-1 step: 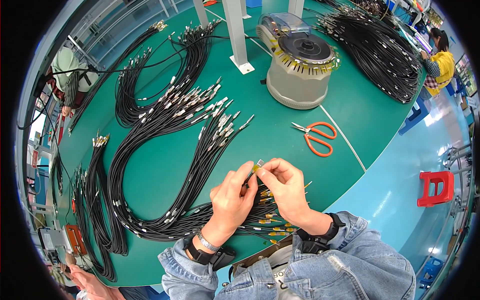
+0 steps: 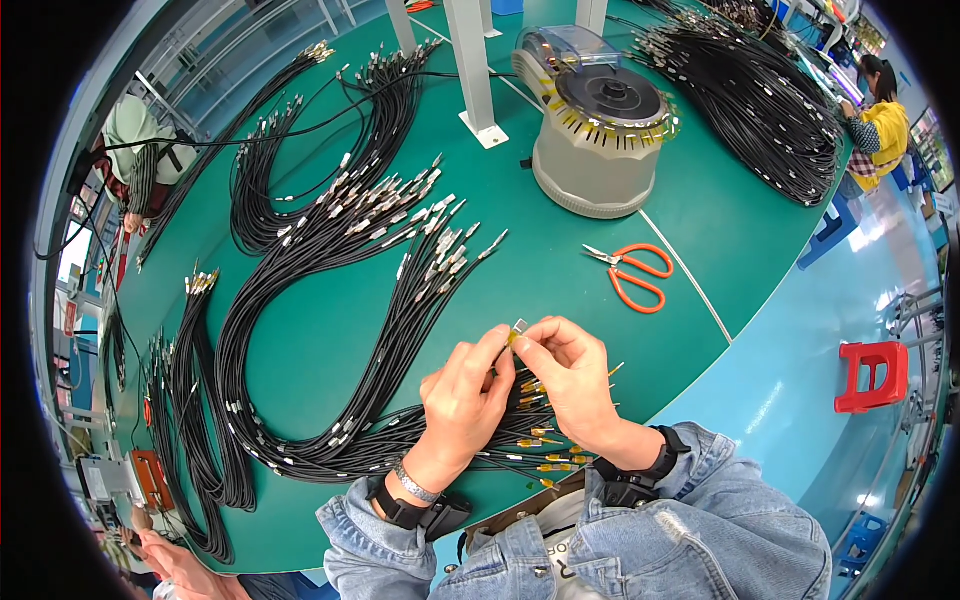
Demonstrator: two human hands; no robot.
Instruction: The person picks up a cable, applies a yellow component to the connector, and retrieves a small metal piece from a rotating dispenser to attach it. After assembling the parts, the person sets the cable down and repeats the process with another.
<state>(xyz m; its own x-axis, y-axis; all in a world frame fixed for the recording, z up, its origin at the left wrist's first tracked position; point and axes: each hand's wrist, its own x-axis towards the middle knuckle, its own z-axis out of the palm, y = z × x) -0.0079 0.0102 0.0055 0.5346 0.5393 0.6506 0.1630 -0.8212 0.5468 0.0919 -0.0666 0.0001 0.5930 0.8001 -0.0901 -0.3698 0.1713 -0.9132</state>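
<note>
Over the near part of the green table, both hands meet at the end of a black cable (image 2: 517, 329) with a metal connector and a bit of yellow tape. My left hand (image 2: 466, 393) is closed around the cable just behind that end. Thumb and index finger of my right hand (image 2: 566, 372) pinch the yellow tape (image 2: 513, 338) at the tip; the fingers partly hide it. Beneath my hands lies a bundle of black cables (image 2: 385, 440), several of their near ends wrapped in yellow. Scissors with orange handles (image 2: 640, 278) rest beyond my right hand.
A grey round tape dispenser (image 2: 597, 165) with yellow strips on its wheel stands at the far side. Beside it rises a white post (image 2: 470, 70). More cable bundles (image 2: 760, 110) lie far right and left. A red stool (image 2: 871, 378) stands on the floor. Other people sit around the table.
</note>
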